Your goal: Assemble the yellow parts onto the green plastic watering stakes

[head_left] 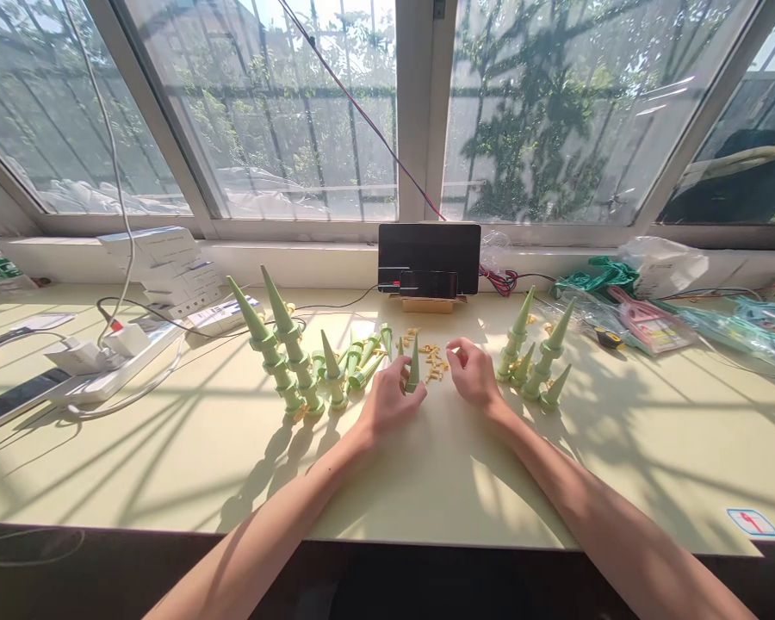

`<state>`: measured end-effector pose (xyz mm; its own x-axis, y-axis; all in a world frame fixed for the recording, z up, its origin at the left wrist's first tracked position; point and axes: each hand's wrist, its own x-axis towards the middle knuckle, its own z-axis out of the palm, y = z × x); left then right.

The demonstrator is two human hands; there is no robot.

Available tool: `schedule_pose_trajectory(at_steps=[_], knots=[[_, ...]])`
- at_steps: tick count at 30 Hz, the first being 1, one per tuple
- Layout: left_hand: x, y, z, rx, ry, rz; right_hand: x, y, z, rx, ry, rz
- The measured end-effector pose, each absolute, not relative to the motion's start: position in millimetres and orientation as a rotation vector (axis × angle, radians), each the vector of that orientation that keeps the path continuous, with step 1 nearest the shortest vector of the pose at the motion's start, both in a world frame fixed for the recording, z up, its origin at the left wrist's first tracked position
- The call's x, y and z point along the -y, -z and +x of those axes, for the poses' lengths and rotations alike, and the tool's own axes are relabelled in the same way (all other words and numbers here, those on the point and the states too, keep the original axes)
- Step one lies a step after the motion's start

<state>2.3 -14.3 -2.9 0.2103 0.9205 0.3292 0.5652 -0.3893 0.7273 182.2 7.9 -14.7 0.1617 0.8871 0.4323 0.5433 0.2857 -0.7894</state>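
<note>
My left hand [393, 398] is closed around a green cone-shaped piece [414, 366], which stands point up between thumb and fingers. To its right, my right hand [473, 372] has its fingers curled with the tips together; whatever they may hold is too small to make out. Small yellow pieces [435, 368] lie scattered on the table between and beyond both hands. Left of my left hand stand tall green spired towers [290, 336], a shorter green cone piece [333, 370] and several loose green parts [362, 357]. More green spired towers [546, 353] stand to the right of my right hand.
A black tablet [428, 245] with a phone [429, 284] before it stands at the back by the window. Power strip [120, 357], cables and white boxes [168, 267] lie at left. Plastic bags [662, 258] and a pink item [652, 323] lie at right.
</note>
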Motion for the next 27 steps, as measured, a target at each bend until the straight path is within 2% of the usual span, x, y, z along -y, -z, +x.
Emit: schedule_pose_trajectory(at_steps=[8,20,27], knots=[[19,-3,4,-1.337,-0.978,1.947,-4,13,179,1.561,-0.449,-1.402],[17,-4,5,-1.16,-0.96,1.669,-9,27,179,1.796,-0.332,-1.37],[15,0,4,-1.178,-1.009,1.774,-10,34,178,1.969,-0.4,-1.321]])
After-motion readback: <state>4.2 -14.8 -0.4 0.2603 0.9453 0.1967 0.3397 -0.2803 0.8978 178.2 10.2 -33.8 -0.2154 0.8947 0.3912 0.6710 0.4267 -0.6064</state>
